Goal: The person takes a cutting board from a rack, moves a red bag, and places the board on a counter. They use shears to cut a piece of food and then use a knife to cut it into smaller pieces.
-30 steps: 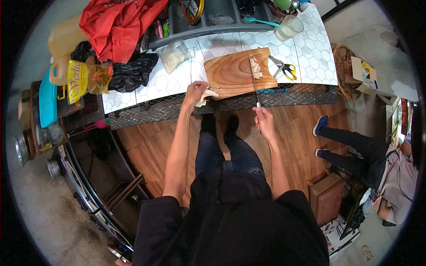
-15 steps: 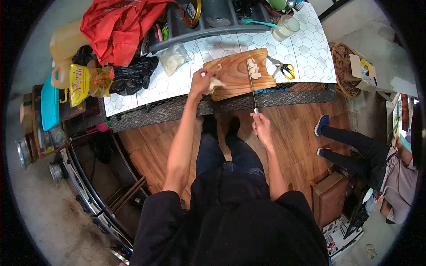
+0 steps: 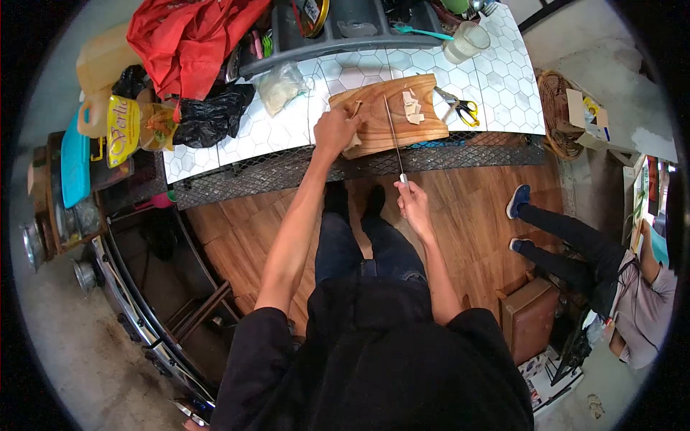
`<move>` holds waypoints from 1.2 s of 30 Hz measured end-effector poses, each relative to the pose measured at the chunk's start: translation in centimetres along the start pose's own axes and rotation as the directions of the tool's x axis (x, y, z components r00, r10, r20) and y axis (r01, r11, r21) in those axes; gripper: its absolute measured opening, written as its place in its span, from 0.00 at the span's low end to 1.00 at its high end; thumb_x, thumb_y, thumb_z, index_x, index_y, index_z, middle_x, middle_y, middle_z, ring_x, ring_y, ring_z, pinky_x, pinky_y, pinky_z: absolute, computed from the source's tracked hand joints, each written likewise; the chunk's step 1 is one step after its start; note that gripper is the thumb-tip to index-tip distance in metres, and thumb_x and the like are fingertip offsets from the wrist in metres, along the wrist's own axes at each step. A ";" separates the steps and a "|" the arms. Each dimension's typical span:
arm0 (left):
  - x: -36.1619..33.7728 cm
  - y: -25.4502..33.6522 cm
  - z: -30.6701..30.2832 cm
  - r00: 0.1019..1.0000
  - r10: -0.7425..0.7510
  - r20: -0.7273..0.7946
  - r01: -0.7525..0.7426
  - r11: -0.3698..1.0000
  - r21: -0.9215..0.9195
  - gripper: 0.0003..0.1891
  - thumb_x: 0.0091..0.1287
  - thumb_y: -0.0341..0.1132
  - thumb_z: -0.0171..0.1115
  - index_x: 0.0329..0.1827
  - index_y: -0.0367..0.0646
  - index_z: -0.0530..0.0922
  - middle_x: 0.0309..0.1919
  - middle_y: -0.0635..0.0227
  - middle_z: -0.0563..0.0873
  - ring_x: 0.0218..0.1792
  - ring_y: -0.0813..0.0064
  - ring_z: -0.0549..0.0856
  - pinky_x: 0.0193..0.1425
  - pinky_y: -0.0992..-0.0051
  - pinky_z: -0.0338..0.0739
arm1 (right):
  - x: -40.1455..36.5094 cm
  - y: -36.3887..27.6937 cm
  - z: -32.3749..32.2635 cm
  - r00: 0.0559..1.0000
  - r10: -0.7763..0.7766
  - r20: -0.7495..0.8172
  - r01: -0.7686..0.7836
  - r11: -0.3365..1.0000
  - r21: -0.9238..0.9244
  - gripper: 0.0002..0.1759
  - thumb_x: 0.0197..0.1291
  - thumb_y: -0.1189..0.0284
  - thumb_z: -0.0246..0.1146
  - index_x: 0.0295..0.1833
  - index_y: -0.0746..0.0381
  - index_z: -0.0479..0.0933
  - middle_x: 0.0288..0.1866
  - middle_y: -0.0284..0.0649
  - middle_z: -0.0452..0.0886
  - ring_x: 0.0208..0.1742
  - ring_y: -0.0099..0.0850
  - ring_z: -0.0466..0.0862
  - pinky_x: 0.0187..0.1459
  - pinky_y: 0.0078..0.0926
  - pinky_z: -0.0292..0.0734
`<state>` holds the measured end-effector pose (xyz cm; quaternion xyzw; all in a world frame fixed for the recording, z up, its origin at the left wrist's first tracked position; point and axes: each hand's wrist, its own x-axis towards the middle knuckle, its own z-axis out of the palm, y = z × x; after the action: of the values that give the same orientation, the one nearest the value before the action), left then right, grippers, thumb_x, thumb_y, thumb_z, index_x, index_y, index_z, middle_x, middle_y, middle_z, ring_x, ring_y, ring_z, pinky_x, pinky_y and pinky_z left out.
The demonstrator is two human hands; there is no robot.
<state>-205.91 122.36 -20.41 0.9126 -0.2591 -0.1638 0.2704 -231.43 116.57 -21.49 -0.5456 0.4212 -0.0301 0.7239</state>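
Note:
My right hand [image 3: 412, 200] is closed around the white handle of a long knife [image 3: 394, 140]. Its narrow blade points away from me over the wooden cutting board [image 3: 381, 136]. Small pale cut pieces [image 3: 412, 109] lie on the board to the right of the blade. My left hand [image 3: 336, 131] is closed at the board's left edge, with a pale food piece [image 3: 353, 146] showing partly beneath it; the fingers hide the rest. A thin tan bit [image 3: 356, 108] shows by the fingertips. A clear plastic bag with pale contents [image 3: 282, 87] lies left of the board.
Scissors with yellow-and-black handles [image 3: 467, 111] lie right of the board, below a glass [image 3: 467, 43]. A dark grey tray [image 3: 345, 47] stands behind. Red [image 3: 194, 43] and black bags [image 3: 212, 118] crowd the left. Another person [image 3: 575, 244] is at the right.
My left hand has moved right and lower onto the board, over the pale piece. The knife has shifted left, away from the cut pieces.

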 end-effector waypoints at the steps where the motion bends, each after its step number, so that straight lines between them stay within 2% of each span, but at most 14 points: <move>1: 0.6 0.6 -0.1 1.000 -0.002 -0.005 0.002 1.000 -0.005 0.17 0.63 0.47 0.64 0.44 0.41 0.85 0.34 0.50 0.88 0.39 0.49 0.87 0.44 0.58 0.81 | 0.2 0.2 0.0 1.000 -0.006 0.018 0.006 1.000 -0.017 0.20 0.74 0.57 0.55 0.52 0.64 0.77 0.20 0.26 0.67 0.17 0.14 0.64 0.19 0.15 0.56; 3: 1.9 1.3 0.0 0.997 -0.018 0.078 0.007 0.990 0.141 0.19 0.63 0.49 0.63 0.45 0.43 0.85 0.34 0.50 0.88 0.39 0.50 0.87 0.43 0.58 0.81 | 0.1 0.5 0.0 1.000 0.000 0.011 0.000 1.000 -0.019 0.20 0.74 0.57 0.55 0.52 0.64 0.77 0.20 0.26 0.67 0.17 0.14 0.64 0.18 0.15 0.56; 9: 3.3 0.2 -0.1 0.991 -0.076 0.110 0.079 0.997 -0.019 0.19 0.64 0.51 0.63 0.42 0.44 0.86 0.34 0.53 0.89 0.39 0.52 0.88 0.43 0.57 0.81 | -0.9 -0.2 0.3 0.999 0.047 -0.025 -0.046 0.997 0.061 0.17 0.74 0.61 0.55 0.48 0.65 0.78 0.21 0.24 0.66 0.19 0.13 0.63 0.20 0.17 0.56; 19: 4.9 2.1 -0.2 0.992 -0.025 0.122 0.005 0.987 0.159 0.17 0.61 0.50 0.67 0.40 0.46 0.86 0.38 0.56 0.89 0.43 0.56 0.88 0.47 0.60 0.81 | -0.7 0.2 0.3 0.999 0.030 -0.016 -0.029 0.998 0.063 0.15 0.74 0.62 0.55 0.46 0.63 0.77 0.20 0.24 0.65 0.18 0.13 0.62 0.19 0.17 0.55; 22: 5.5 2.5 -0.5 0.979 -0.057 0.195 0.040 0.995 0.091 0.17 0.62 0.48 0.67 0.43 0.43 0.86 0.38 0.56 0.90 0.42 0.59 0.89 0.46 0.62 0.81 | -1.1 0.1 -0.1 0.999 0.039 -0.022 -0.037 0.996 0.077 0.16 0.74 0.61 0.56 0.47 0.64 0.77 0.20 0.24 0.66 0.18 0.13 0.62 0.19 0.17 0.55; 23: 5.6 2.5 -0.7 0.948 -0.112 0.298 0.172 0.968 -0.182 0.18 0.61 0.48 0.67 0.43 0.42 0.86 0.39 0.55 0.90 0.42 0.59 0.89 0.48 0.63 0.81 | -1.1 0.1 -0.1 0.998 0.059 -0.023 -0.057 0.995 0.076 0.16 0.74 0.60 0.56 0.48 0.64 0.77 0.21 0.24 0.66 0.18 0.13 0.62 0.19 0.17 0.55; 24: 5.7 2.2 -0.8 0.903 -0.135 0.408 0.318 0.850 -0.421 0.19 0.59 0.48 0.68 0.43 0.41 0.86 0.39 0.55 0.89 0.43 0.59 0.89 0.49 0.63 0.82 | -1.1 0.3 -0.2 0.998 0.062 -0.021 -0.060 0.995 0.080 0.16 0.74 0.60 0.56 0.48 0.64 0.77 0.21 0.24 0.66 0.18 0.13 0.62 0.19 0.17 0.55; 25: 6.1 0.5 0.4 0.902 -0.141 0.409 0.321 0.850 -0.416 0.19 0.59 0.48 0.68 0.43 0.41 0.86 0.39 0.55 0.89 0.43 0.59 0.89 0.49 0.63 0.82 | -0.9 0.5 -0.4 0.998 0.056 -0.010 -0.055 0.997 0.047 0.17 0.74 0.60 0.55 0.50 0.64 0.77 0.21 0.24 0.66 0.18 0.13 0.63 0.19 0.16 0.55; 27: 6.0 -0.9 1.5 0.986 -0.049 0.158 0.114 0.896 -0.429 0.21 0.59 0.47 0.69 0.45 0.39 0.86 0.40 0.54 0.89 0.43 0.59 0.89 0.50 0.66 0.81 | -0.7 0.5 -0.5 0.999 0.044 0.003 -0.044 0.999 0.007 0.18 0.74 0.60 0.55 0.51 0.65 0.77 0.21 0.24 0.66 0.18 0.13 0.63 0.19 0.16 0.56; 30: 4.1 -1.1 0.7 0.981 -0.169 0.099 0.192 0.928 -0.318 0.22 0.59 0.47 0.69 0.47 0.38 0.85 0.41 0.53 0.89 0.44 0.59 0.89 0.50 0.66 0.81 | -0.8 0.3 -0.3 0.998 0.063 -0.008 -0.063 0.996 0.056 0.18 0.74 0.60 0.55 0.51 0.65 0.77 0.21 0.24 0.66 0.19 0.13 0.63 0.19 0.17 0.56; 32: 2.7 -2.0 0.8 0.983 -0.156 0.101 0.179 0.942 -0.285 0.22 0.59 0.47 0.69 0.48 0.37 0.84 0.42 0.53 0.89 0.44 0.59 0.89 0.50 0.67 0.80 | -0.5 0.3 0.0 0.999 0.042 -0.032 -0.041 0.999 0.029 0.17 0.73 0.61 0.55 0.50 0.65 0.78 0.21 0.24 0.66 0.19 0.14 0.64 0.19 0.17 0.57; 34: 1.3 -2.6 1.2 0.997 -0.060 0.042 0.072 0.903 -0.424 0.22 0.59 0.46 0.70 0.47 0.37 0.84 0.41 0.54 0.89 0.45 0.60 0.88 0.51 0.68 0.80 | -0.2 0.1 0.2 0.998 0.054 -0.022 -0.053 0.998 0.041 0.18 0.74 0.59 0.55 0.51 0.64 0.77 0.20 0.25 0.67 0.17 0.14 0.63 0.19 0.16 0.56; 35: 0.6 -2.6 1.1 0.998 -0.027 0.062 0.052 0.890 -0.454 0.19 0.61 0.43 0.69 0.47 0.36 0.83 0.39 0.56 0.89 0.42 0.66 0.88 0.49 0.70 0.80 | -0.1 0.0 0.1 0.997 0.070 -0.019 -0.069 0.996 0.050 0.18 0.74 0.58 0.55 0.51 0.62 0.77 0.19 0.26 0.67 0.16 0.14 0.63 0.18 0.15 0.55; 36: 0.1 -2.1 0.7 0.998 -0.028 0.062 0.053 0.889 -0.455 0.19 0.61 0.43 0.69 0.47 0.36 0.83 0.39 0.56 0.89 0.42 0.66 0.88 0.49 0.70 0.80 | -0.1 -0.2 0.1 0.997 0.071 -0.020 -0.070 0.996 0.048 0.18 0.74 0.58 0.55 0.51 0.62 0.77 0.19 0.26 0.67 0.16 0.14 0.63 0.18 0.15 0.55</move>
<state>-205.38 123.51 -22.23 0.8241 -0.2015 -0.2503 0.4665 -231.30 116.61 -21.27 -0.5126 0.4471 -0.0203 0.7327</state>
